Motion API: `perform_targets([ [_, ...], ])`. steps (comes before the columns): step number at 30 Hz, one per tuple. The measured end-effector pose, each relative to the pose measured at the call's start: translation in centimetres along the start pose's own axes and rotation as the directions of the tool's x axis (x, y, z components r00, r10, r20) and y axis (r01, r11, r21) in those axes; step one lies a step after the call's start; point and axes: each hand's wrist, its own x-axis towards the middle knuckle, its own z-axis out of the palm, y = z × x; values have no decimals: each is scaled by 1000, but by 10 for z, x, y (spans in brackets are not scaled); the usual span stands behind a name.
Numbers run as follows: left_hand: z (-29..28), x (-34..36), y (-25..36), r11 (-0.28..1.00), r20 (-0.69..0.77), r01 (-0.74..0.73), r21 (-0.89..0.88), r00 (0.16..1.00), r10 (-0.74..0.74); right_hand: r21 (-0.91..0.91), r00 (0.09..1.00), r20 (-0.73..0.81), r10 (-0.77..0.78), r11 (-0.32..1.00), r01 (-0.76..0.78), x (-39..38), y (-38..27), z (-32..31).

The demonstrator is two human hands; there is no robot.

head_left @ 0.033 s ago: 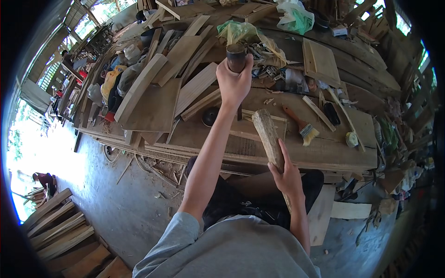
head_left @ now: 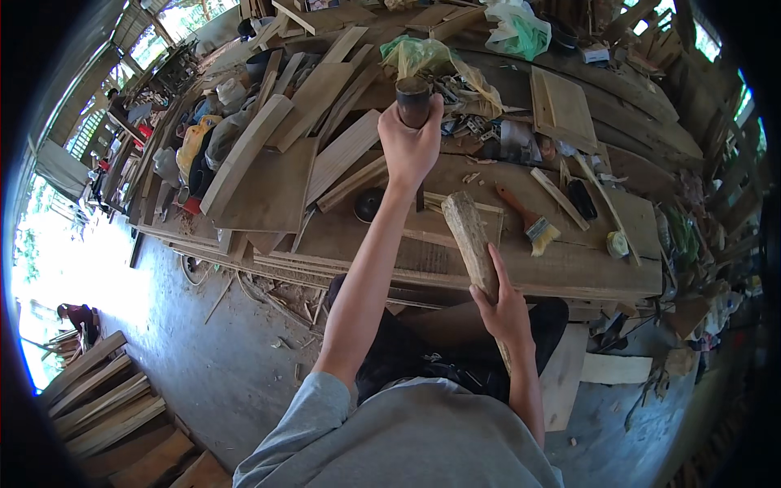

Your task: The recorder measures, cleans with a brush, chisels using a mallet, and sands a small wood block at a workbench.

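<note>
Cluttered workbench (head_left: 586, 278) ahead, the left hand (head_left: 409, 152) clasps a dark-ringed handle (head_left: 413, 101), the right hand (head_left: 508, 315) a wooden club (head_left: 467, 232).

Brush (head_left: 529, 218): on bench (head_left: 594, 278), R of stick (head_left: 469, 244), L of tape roll (head_left: 617, 245)
Boards (head_left: 313, 106): over on bench, far L
Framed panel (head_left: 563, 111): far R, beyond brush
Planks (head_left: 106, 398): on flr (head_left: 195, 342), near L

You wear a grey T-shirt (head_left: 407, 439); its short left sleeve (head_left: 313, 415) ends well back from your bare left hand (head_left: 409, 148). Black legwear (head_left: 550, 324), cut unclear, shows near your bare right hand (head_left: 508, 315).
</note>
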Motion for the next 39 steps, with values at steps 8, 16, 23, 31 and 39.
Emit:
perform_targets([
  [8, 1, 6, 9, 998, -22, 34, -52, 999, -35, 28, 984, 97, 149, 988, -153, -1, -6, -7],
  [16, 7, 10, 2, 999, -44, -35, 20, 998, 36, 31, 976, 126, 175, 983, -180, 2, -9, -8],
  [23, 13, 3, 4, 999, -27, -40, -3, 999, 40, 21, 975, 126, 183, 982, -187, 3, -7, -9],
  [31, 32, 5, -1, 992, 16, -121, 25, 993, 121, 95, 969, 152, 195, 973, -211, 6, -1, -13],
  [39, 44, -4, 8, 979, 44, -188, 72, 982, 186, -9, 948, -245, -202, 979, 206, 66, -29, -81],
])
